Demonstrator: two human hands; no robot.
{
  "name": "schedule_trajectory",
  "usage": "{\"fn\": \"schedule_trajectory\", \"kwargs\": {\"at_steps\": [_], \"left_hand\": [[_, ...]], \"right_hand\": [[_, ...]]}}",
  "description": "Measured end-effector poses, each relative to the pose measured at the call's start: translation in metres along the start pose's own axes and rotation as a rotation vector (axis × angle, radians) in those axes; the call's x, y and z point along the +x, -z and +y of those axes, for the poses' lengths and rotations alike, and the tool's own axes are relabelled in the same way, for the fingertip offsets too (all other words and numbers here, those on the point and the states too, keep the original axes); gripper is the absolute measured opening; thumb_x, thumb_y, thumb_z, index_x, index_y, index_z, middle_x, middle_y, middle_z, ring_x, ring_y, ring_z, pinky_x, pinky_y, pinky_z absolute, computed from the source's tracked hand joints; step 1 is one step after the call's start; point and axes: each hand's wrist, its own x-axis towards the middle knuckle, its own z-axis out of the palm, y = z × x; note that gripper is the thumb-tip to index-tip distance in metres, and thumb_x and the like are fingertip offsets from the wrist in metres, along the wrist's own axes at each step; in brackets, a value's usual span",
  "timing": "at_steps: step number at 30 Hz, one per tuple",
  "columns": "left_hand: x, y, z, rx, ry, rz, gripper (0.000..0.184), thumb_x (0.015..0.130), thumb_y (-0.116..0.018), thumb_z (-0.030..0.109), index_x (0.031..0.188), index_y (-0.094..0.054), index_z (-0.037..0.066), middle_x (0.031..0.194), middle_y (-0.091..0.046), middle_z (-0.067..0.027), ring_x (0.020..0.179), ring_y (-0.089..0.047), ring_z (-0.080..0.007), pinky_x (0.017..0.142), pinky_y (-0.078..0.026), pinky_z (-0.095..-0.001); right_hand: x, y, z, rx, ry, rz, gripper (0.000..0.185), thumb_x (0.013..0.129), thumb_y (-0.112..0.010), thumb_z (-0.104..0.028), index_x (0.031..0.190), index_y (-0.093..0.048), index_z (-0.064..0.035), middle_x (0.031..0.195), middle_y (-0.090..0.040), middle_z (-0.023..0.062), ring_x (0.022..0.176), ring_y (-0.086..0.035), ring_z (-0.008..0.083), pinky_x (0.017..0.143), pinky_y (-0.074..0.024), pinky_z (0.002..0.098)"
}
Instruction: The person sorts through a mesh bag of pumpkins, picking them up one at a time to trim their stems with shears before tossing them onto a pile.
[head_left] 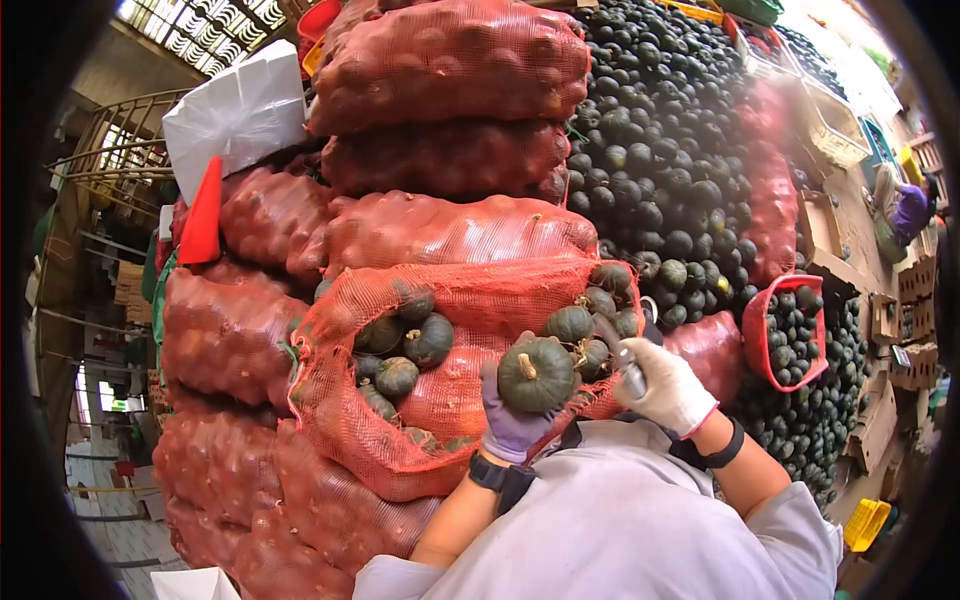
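Observation:
My left hand (510,415), in a purple glove, is closed under a round dark green pumpkin (536,375) with its pale stem facing up. Just right of it, my right hand (662,385), in a white glove, is wrapped around a knife (631,374); part of the tool is hidden by the fingers. Beyond both hands lies an opened red mesh sack (350,440). Several pumpkins (429,341) rest inside its left end, and more pumpkins (570,323) sit near the knife at the right end.
Full red mesh sacks (450,65) are stacked ahead and to the left. A large heap of dark green pumpkins (660,150) spreads at the upper right. A red basket (785,335) of pumpkins stands at right. Another person (905,210) is at the far right.

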Motion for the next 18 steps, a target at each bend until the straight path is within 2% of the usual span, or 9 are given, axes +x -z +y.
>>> {"fn": "schedule_trajectory", "kwargs": {"at_steps": [1,2,4,7,11,12,15,17,18], "left_hand": [[0.001,0.004,-0.002,0.051,-0.023,0.048,0.068,0.087,-0.061,0.060,0.142,-0.048,0.022,0.137,-0.055,-0.0094,0.131,-0.048,-0.0336,0.110,-0.041,-0.0531],[0.005,0.006,-0.006,0.174,-0.099,0.038,0.063,0.090,-0.060,0.057,0.140,-0.048,0.020,0.134,-0.056,-0.0081,0.128,-0.051,-0.0281,0.109,-0.042,-0.0498],[0.016,0.020,-0.009,0.276,-0.143,0.018,0.059,0.091,-0.059,0.054,0.138,-0.049,0.019,0.134,-0.056,-0.0077,0.126,-0.053,-0.0273,0.108,-0.043,-0.0495],[0.016,0.011,-0.013,0.414,-0.239,0.041,0.052,0.093,-0.058,0.049,0.134,-0.050,0.017,0.132,-0.057,-0.0080,0.123,-0.054,-0.0266,0.107,-0.043,-0.0493],[0.020,0.018,-0.017,0.704,-0.445,0.104,0.051,0.094,-0.059,0.048,0.132,-0.052,0.017,0.128,-0.060,-0.0076,0.121,-0.055,-0.0259,0.107,-0.042,-0.0488],[0.022,0.017,-0.015,0.647,-0.406,0.108,0.050,0.093,-0.059,0.048,0.132,-0.052,0.016,0.128,-0.060,-0.0076,0.121,-0.056,-0.0258,0.107,-0.043,-0.0486],[0.021,-0.004,-0.012,0.320,-0.191,0.146,0.051,0.093,-0.060,0.049,0.131,-0.054,0.016,0.128,-0.060,-0.0078,0.121,-0.056,-0.0253,0.107,-0.043,-0.0479],[0.023,0.000,-0.015,0.310,-0.151,0.163,0.053,0.093,-0.057,0.054,0.129,-0.055,0.015,0.128,-0.060,-0.0082,0.120,-0.056,-0.0256,0.107,-0.043,-0.0479],[0.022,-0.005,-0.016,0.282,-0.094,0.168,0.053,0.093,-0.056,0.055,0.129,-0.056,0.015,0.128,-0.060,-0.0084,0.120,-0.056,-0.0257,0.107,-0.043,-0.0479]], "right_hand": [[-0.003,0.005,-0.021,-0.036,0.183,0.037,0.033,0.076,-0.070,-0.014,0.108,-0.064,-0.0102,0.091,-0.066,0.0161,0.086,-0.065,0.0337,0.078,-0.0529,0.0414],[-0.001,-0.002,-0.014,-0.162,0.291,0.072,0.033,0.075,-0.071,-0.014,0.107,-0.064,-0.0097,0.089,-0.065,0.0157,0.084,-0.064,0.0343,0.076,-0.0520,0.0433],[0.004,-0.016,-0.003,-0.399,0.483,0.176,0.029,0.075,-0.071,-0.015,0.102,-0.063,-0.0083,0.083,-0.062,0.0153,0.079,-0.062,0.0358,0.070,-0.0493,0.0468],[0.009,-0.027,0.009,-0.388,0.386,0.107,0.027,0.077,-0.069,-0.016,0.102,-0.062,-0.0087,0.083,-0.063,0.0154,0.080,-0.062,0.0363,0.069,-0.0492,0.0477],[0.001,-0.017,-0.002,-0.244,0.051,-0.232,0.021,0.084,-0.063,-0.019,0.102,-0.061,-0.0072,0.094,-0.067,0.0164,0.089,-0.064,0.0397,0.073,-0.0521,0.0451],[0.001,-0.017,0.004,-0.256,0.066,-0.269,0.030,0.085,-0.065,-0.024,0.110,-0.059,-0.0068,0.094,-0.067,0.0159,0.085,-0.067,0.0363,0.073,-0.0537,0.0417],[0.004,-0.016,0.006,0.217,-0.206,-0.335,0.045,0.083,-0.070,-0.031,0.119,-0.054,-0.0073,0.091,-0.065,0.0134,0.079,-0.067,0.0277,0.073,-0.0540,0.0386],[0.005,-0.003,-0.003,0.297,-0.306,-0.149,0.054,0.080,-0.076,-0.031,0.122,-0.052,-0.0074,0.089,-0.063,0.0120,0.085,-0.066,0.0242,0.078,-0.0534,0.0368],[0.008,-0.007,0.010,0.107,-0.004,0.000,0.051,0.079,-0.076,-0.030,0.119,-0.054,-0.0081,0.090,-0.064,0.0132,0.083,-0.067,0.0280,0.078,-0.0537,0.0387]]}}
